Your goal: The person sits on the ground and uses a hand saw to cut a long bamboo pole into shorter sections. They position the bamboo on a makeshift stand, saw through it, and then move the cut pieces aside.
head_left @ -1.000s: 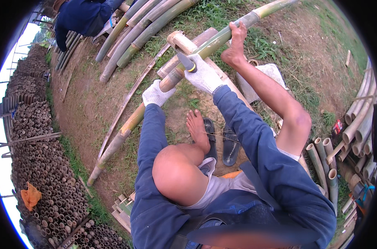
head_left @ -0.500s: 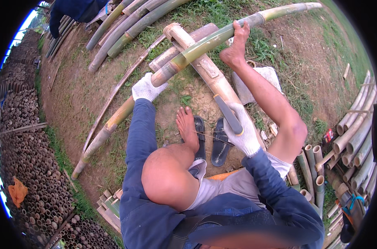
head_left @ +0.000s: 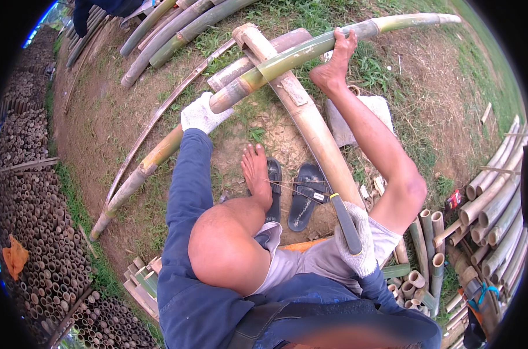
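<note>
My left hand [head_left: 204, 114], in a white glove, is closed round a long bamboo pole [head_left: 310, 53]; the part under the glove is hidden. The pole lies across a thick pale bamboo beam [head_left: 317, 132], and my raised bare foot [head_left: 333, 65] presses on it at the right. In my gloved right hand [head_left: 360, 238], close to my lap, is the dark grip with orange edges of a handsaw [head_left: 346, 225]. Its thin blade, seen nearly edge-on, runs up alongside the beam to the pole, left of my foot.
A shorter bamboo piece [head_left: 229, 77] lies under the pole. Black sandals [head_left: 308, 195] sit on the dirt between my legs. Stacked bamboo [head_left: 502, 203] stands at the right, more poles [head_left: 188, 35] lie at the far left, and a large pile [head_left: 31, 209] fills the left side.
My right hand has drawn the handsaw back toward my body, down and slightly right. My left hand still holds the pole, and the foot stays on it.
</note>
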`<state>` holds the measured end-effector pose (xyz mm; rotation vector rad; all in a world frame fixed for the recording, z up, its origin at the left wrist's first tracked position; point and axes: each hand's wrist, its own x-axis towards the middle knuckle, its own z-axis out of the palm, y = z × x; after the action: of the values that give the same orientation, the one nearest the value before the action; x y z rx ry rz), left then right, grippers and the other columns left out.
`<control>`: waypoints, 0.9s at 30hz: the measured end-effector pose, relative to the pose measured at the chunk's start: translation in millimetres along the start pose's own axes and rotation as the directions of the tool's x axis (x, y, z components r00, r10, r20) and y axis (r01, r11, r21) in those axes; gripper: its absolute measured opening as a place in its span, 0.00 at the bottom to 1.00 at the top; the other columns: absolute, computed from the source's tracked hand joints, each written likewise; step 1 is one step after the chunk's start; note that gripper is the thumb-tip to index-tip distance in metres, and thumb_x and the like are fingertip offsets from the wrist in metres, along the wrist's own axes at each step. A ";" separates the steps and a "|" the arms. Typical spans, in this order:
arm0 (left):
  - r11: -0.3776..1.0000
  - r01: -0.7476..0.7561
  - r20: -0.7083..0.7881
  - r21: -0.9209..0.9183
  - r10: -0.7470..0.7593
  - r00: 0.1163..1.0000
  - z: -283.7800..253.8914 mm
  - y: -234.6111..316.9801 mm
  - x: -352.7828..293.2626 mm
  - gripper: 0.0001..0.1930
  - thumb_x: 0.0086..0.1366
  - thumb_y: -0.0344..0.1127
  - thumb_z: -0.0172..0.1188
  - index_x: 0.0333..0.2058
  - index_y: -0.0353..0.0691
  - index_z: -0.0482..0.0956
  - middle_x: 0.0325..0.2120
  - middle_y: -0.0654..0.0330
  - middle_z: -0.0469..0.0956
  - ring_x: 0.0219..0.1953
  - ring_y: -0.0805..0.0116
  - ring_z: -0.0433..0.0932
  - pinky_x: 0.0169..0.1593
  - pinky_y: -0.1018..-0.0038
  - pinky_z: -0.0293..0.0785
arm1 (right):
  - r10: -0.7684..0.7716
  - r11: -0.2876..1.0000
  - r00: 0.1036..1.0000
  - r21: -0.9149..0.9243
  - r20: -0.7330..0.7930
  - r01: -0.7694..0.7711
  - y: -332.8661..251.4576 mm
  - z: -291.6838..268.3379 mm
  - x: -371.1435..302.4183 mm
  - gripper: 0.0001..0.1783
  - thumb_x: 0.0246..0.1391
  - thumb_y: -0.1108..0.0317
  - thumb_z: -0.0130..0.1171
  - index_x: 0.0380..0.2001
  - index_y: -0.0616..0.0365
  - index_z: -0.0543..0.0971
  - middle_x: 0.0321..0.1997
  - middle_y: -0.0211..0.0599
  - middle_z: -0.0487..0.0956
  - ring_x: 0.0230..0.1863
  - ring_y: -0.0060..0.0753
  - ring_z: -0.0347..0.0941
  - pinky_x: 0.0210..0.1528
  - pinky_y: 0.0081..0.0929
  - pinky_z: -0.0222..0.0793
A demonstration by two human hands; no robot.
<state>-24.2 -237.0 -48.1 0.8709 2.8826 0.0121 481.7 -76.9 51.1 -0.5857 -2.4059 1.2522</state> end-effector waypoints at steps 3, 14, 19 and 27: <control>1.000 -0.002 -0.012 -0.023 0.002 1.000 -0.8 -0.1 -0.5 0.45 0.56 0.78 0.72 0.61 0.49 0.82 0.51 0.51 0.91 0.54 0.49 0.90 0.60 0.54 0.83 | -0.026 1.000 1.000 0.009 -0.006 0.026 -8.0 28.0 77.0 0.31 0.62 0.82 0.65 0.68 0.61 0.75 0.63 0.49 0.81 0.59 0.45 0.84 0.65 0.36 0.78; 1.000 0.028 0.015 0.011 -0.028 1.000 -14.4 9.5 -6.3 0.45 0.56 0.78 0.73 0.61 0.51 0.82 0.50 0.49 0.91 0.53 0.46 0.90 0.60 0.53 0.84 | -0.132 0.978 0.988 0.150 -0.085 0.143 31.7 70.6 122.0 0.31 0.60 0.79 0.69 0.67 0.60 0.76 0.61 0.51 0.82 0.60 0.48 0.84 0.64 0.37 0.79; 1.000 -0.016 -0.019 -0.026 0.016 1.000 -2.1 0.4 -4.4 0.44 0.58 0.80 0.71 0.57 0.47 0.81 0.47 0.48 0.91 0.50 0.47 0.91 0.57 0.52 0.85 | 0.117 0.993 0.991 0.000 0.068 -0.117 -1.6 -5.8 -6.2 0.31 0.59 0.83 0.68 0.67 0.64 0.77 0.63 0.54 0.83 0.66 0.55 0.81 0.71 0.43 0.75; 1.000 0.004 0.049 -0.024 -0.003 0.999 -18.9 -0.4 -8.2 0.44 0.59 0.80 0.69 0.58 0.47 0.80 0.53 0.48 0.90 0.54 0.47 0.90 0.60 0.52 0.84 | -0.219 0.958 0.973 0.172 -0.071 0.229 52.5 147.7 265.8 0.26 0.64 0.76 0.68 0.64 0.62 0.76 0.58 0.50 0.82 0.59 0.46 0.81 0.66 0.38 0.75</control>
<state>-20.1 -241.3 -28.3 0.8499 2.8325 0.0247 193.4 -13.1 -38.6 -0.2794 -2.2141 1.3189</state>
